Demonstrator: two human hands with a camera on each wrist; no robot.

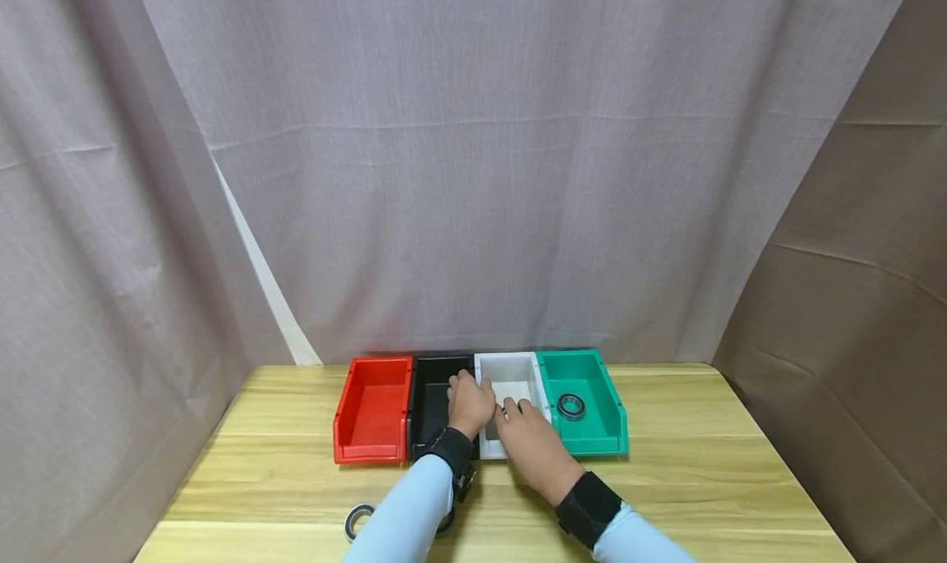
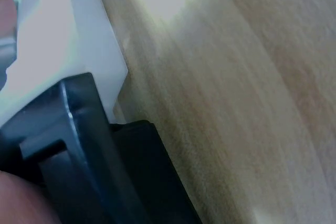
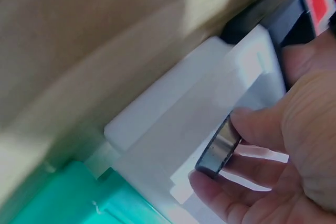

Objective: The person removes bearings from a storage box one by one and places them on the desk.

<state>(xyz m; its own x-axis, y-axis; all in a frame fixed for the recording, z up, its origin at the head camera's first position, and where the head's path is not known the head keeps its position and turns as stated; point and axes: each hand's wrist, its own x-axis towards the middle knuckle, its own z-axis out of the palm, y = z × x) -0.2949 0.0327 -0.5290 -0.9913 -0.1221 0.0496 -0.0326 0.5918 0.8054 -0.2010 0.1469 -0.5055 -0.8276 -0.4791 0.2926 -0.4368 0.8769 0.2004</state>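
Note:
Four open bins stand side by side: red [image 1: 373, 407], black [image 1: 432, 382], white [image 1: 510, 372] and green [image 1: 617, 431]. My right hand [image 1: 510, 411] reaches over the white bin [image 3: 157, 124] and pinches a metal bearing ring [image 3: 218, 153] between thumb and fingers, just above the bin's floor. My left hand [image 1: 469, 400] lies curled over the wall between the black bin [image 2: 79, 140] and the white bin [image 2: 68, 51], close beside the right hand. Whether it grips the wall is hidden. Another bearing [image 1: 570, 405] lies in the green bin.
A loose bearing [image 1: 358, 520] lies on the wooden table [image 1: 703, 464] near the front edge, beside my left sleeve; another is partly hidden under that arm. Grey curtains hang right behind the bins.

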